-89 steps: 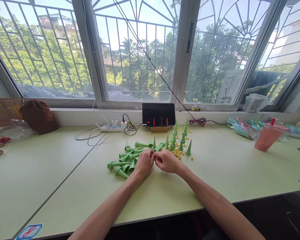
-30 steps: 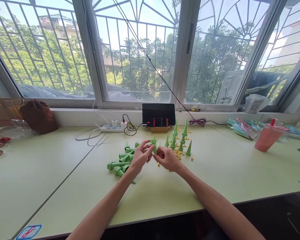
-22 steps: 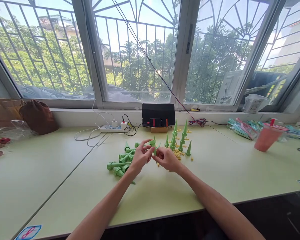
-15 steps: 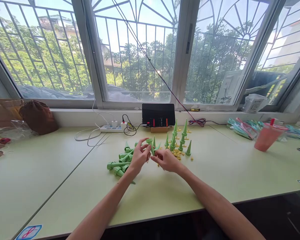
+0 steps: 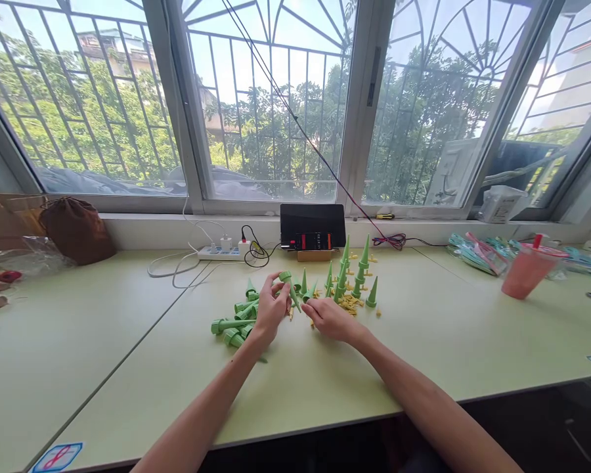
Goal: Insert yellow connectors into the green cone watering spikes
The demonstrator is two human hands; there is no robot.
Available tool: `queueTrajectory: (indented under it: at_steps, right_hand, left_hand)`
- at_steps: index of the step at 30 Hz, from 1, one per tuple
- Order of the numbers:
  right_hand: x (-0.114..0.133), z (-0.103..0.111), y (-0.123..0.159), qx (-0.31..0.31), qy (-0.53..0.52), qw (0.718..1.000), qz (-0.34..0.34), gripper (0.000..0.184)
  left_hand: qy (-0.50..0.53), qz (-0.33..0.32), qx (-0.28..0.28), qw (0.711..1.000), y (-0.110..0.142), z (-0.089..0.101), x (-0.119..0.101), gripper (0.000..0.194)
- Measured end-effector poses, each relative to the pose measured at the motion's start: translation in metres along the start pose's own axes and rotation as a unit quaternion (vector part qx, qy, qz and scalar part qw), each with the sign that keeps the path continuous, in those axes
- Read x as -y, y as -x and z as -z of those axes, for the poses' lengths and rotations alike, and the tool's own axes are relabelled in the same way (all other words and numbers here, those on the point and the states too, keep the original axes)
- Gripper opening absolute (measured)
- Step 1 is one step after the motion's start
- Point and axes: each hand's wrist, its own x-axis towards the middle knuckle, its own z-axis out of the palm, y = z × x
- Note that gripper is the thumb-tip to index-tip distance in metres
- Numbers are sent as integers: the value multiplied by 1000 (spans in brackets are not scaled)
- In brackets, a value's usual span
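Note:
My left hand [image 5: 272, 307] is closed around a green plastic watering spike [image 5: 293, 294], its wide ribbed cap up and its point slanting down to the right. A small yellow valve piece [image 5: 290, 314] shows just below those fingers; whether it is held I cannot tell. My right hand [image 5: 328, 316] is closed, fingertips together near the spike's point; what they hold, if anything, is hidden. Left of my hands lies a pile of green spikes [image 5: 234, 324]. Beyond the right hand are loose yellow pieces [image 5: 349, 303] and upright spikes [image 5: 363, 259], some stacked with yellow pieces sticking out.
A black tablet [image 5: 312, 215] leans at the back with a phone-like display [image 5: 315, 241] before it. A power strip [image 5: 221, 251] with cables sits to its left. Farther right are a pink cup [image 5: 529, 268] and plastic packets [image 5: 477, 253]. A brown pouch [image 5: 76, 230] stands left.
From close together over the pile, my hands came up with a green spike. The left hand has since moved left, tilting the spike; the right hand's fingertips are now apart from its cap.

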Motion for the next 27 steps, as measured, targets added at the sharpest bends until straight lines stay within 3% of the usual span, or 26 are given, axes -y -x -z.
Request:
queueTrajectory:
  at_steps: [6, 12, 27]
  right_hand:
    - [0, 2, 1, 27, 45, 998, -31, 34]
    - [-3, 2, 2, 36, 56, 997, -42, 8]
    - [-2, 2, 5, 78, 101, 991, -33, 5]
  left_hand:
    - [-4, 8, 3, 1000, 1, 0, -2, 37]
    - [-7, 11, 2, 1000, 2, -1, -5, 34]
    - [-6, 19, 7, 1000, 4, -2, -6, 36]
